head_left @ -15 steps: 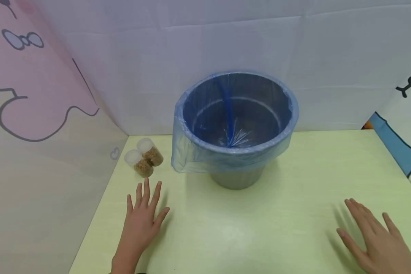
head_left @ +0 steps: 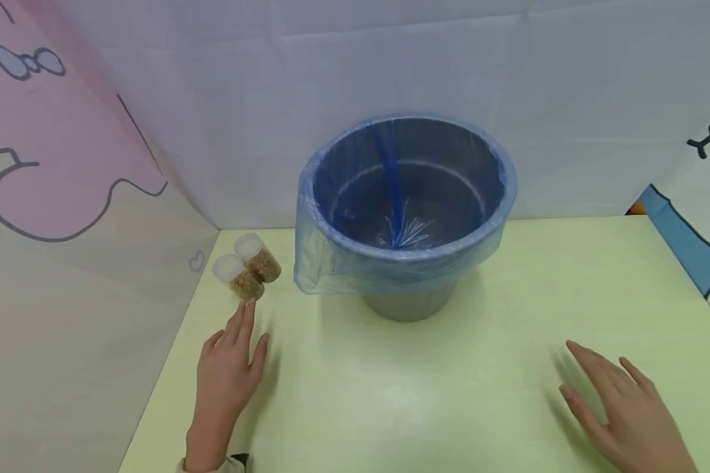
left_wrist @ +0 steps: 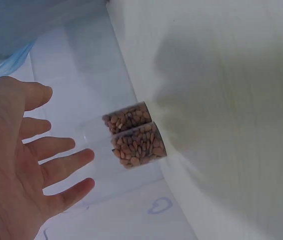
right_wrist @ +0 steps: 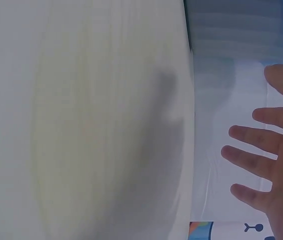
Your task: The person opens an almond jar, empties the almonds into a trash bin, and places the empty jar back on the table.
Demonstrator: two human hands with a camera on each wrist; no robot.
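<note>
Two small clear jars, a nearer jar point(head_left: 246, 285) and a farther jar point(head_left: 264, 264), stand side by side at the table's left back, partly filled with brown seed-like pieces and topped by whitish lids. My left hand point(head_left: 227, 368) reaches toward them with fingers stretched out, its fingertips just in front of the nearer jar in the head view. Spread fingers point(left_wrist: 66, 167) show beside the jars in the left wrist view. Over the table's right side hovers my right hand point(head_left: 624, 407), fingers extended, holding nothing.
A grey bucket point(head_left: 411, 305) lined with a blue plastic bag point(head_left: 343, 272) stands at the back middle of the pale yellow table point(head_left: 390, 394). Behind it hangs a white cloth wall point(head_left: 272, 112). Cartoon-printed panels close off both sides.
My left hand has moved slightly forward and left, its fingers drawn closer together. My right hand has shifted left. The view has tilted a little; jars and bucket stay put.
</note>
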